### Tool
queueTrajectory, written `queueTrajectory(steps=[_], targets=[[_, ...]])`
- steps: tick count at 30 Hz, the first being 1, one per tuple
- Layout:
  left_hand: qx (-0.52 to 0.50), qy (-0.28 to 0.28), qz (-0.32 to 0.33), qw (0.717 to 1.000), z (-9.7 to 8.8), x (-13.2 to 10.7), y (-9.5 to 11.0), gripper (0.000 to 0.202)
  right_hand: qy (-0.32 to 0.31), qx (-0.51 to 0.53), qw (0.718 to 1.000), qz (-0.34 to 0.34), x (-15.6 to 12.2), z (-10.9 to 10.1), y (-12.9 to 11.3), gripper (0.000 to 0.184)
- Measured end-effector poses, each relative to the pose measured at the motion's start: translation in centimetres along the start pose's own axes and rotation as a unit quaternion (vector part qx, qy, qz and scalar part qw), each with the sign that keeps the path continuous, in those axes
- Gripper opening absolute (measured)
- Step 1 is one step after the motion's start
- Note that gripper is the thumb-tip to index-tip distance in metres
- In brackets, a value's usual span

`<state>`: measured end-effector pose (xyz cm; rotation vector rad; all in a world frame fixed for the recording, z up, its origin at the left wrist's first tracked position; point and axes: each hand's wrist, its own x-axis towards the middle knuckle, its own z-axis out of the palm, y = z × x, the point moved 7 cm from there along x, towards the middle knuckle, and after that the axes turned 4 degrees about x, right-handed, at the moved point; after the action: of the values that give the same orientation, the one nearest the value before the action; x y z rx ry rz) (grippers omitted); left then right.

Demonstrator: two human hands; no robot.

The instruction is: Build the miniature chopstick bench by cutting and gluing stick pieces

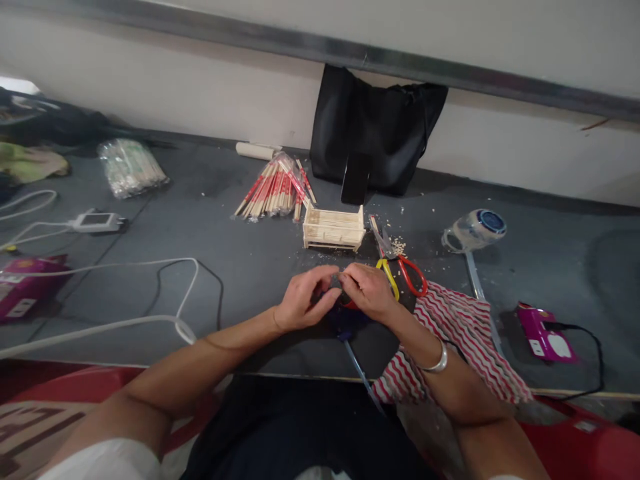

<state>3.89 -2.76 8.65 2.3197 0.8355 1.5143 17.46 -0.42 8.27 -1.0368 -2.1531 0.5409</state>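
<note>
My left hand (309, 298) and my right hand (369, 288) meet at the fingertips over the table's front part. Both have curled fingers, pinched around something too small to make out. Just beyond them stands a small rack built of pale wooden sticks (334, 228). Beneath my hands lies a dark blue object (345, 328), mostly covered, with a bluish strip running from it toward the table edge. Beside my right hand are scissors with one red and one yellow handle (414, 277), their blades pointing away. Small pale wood bits (399, 247) lie around the blades.
Chopsticks in red-printed wrappers (274, 190) lie behind the rack. A black bag (375, 133) leans on the wall, a phone (356, 179) against it. A striped cloth (455, 333), a tipped glass mug (475, 230) and purple boxes (546, 333) lie rightward; white cables (187, 287) cross the left.
</note>
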Motion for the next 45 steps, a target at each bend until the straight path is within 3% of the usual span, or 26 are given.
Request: queueTrajectory(steps=[3,6,11,14,17,23,29,35,38,40,45], targets=[[0.003,-0.012,-0.079,0.997,0.0,-0.1,-2.2,0.030,-0.009,-0.016,1.000,0.022,-0.2,0.1,0.1,0.046],[-0.006,-0.009,-0.224,0.975,0.2,-0.3,-5.1,0.025,0.009,-0.003,0.999,0.054,-0.2,-0.1,0.7,0.040],[-0.103,0.013,-0.468,0.878,1.2,-1.4,-8.5,0.021,0.057,0.039,0.992,0.108,0.0,-0.2,2.6,0.023],[-0.145,0.005,-0.525,0.839,1.8,-1.2,-8.8,0.019,0.073,0.048,0.988,0.126,0.0,-0.3,3.3,0.019],[-0.145,0.001,-0.533,0.834,1.8,-0.3,-8.6,0.014,0.074,0.052,0.987,0.133,0.1,-0.3,3.3,0.014],[-0.159,0.008,-0.557,0.815,2.5,0.5,-8.7,0.036,0.034,0.052,0.988,0.141,0.2,0.5,3.2,0.010],[-0.184,0.074,-0.565,0.801,2.5,-0.1,-9.1,0.015,0.011,0.036,0.990,0.139,0.1,0.9,3.4,0.015],[-0.074,0.089,-0.419,0.901,-0.9,0.5,-8.4,0.015,0.041,0.041,0.989,0.137,0.2,0.3,3.4,0.019],[-0.035,0.129,-0.380,0.915,-2.6,0.7,-8.7,0.014,0.062,0.061,0.984,0.155,0.1,-0.2,3.7,0.019],[-0.040,0.181,-0.384,0.904,-3.7,0.6,-9.6,0.015,0.075,0.084,0.979,0.170,0.0,-0.5,3.9,0.018],[-0.084,0.320,-0.434,0.838,-6.3,-0.2,-12.8,0.020,0.102,0.138,0.967,0.190,-0.2,-1.3,4.1,0.019]])
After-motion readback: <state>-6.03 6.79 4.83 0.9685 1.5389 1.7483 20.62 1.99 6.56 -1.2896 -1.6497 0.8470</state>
